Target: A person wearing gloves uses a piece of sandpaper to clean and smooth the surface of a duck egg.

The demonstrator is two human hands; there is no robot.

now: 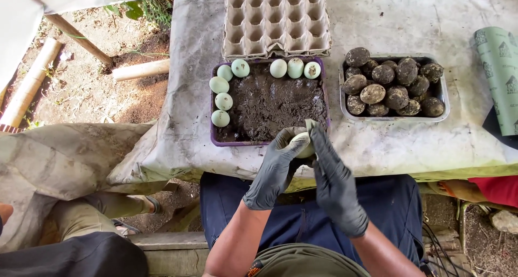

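Note:
Both of my hands wear black gloves and meet at the table's near edge. My left hand (275,166) cups a pale green egg (302,143), and my right hand (333,177) closes over it from the right. Just beyond them stands a purple tray (213,127) filled with dark mud, with several clean pale green eggs (221,100) lined along its left and far sides. A metal tray (443,101) at the right holds several mud-coated eggs (388,88).
A stack of grey cardboard egg cartons (276,19) lies behind the purple tray. A green paper roll (499,72) rests at the table's right edge. Another person's legs and sandalled foot (145,204) are at the lower left. Wooden poles (140,69) lie on the dirt ground.

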